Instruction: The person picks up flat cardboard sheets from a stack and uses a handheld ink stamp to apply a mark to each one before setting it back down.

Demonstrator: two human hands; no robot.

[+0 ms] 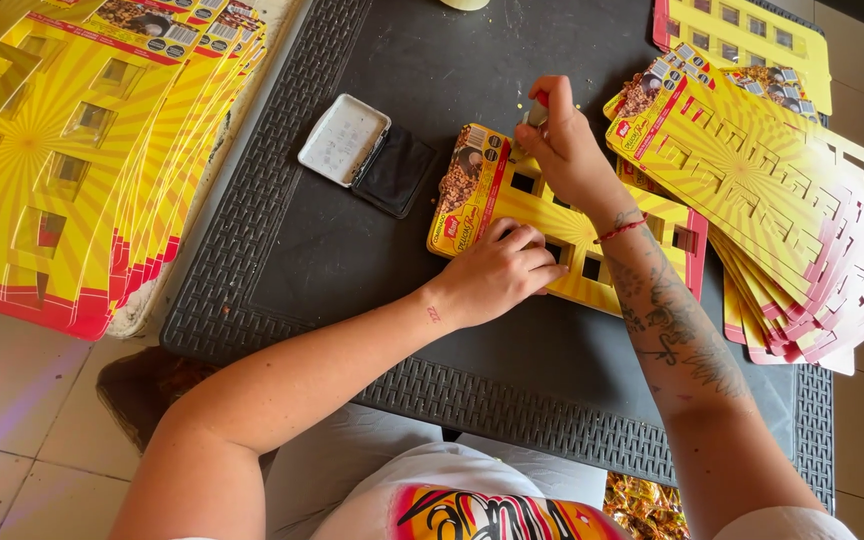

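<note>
A yellow and red die-cut cardboard display card (492,195) lies flat on the black plastic table (372,270). My left hand (502,270) presses down on its near edge, fingers curled on the card. My right hand (562,145) is over the card's far edge and grips a small stamp (538,110) with a red top, held upright against the card. An open ink pad tin (367,155), white lid flipped to the left and dark pad to the right, sits just left of the card.
A fanned stack of the same yellow cards (792,220) lies on the table's right side, more behind it (752,35). A large pile of cards (72,150) rests at the left, off the table. Tiled floor surrounds the table.
</note>
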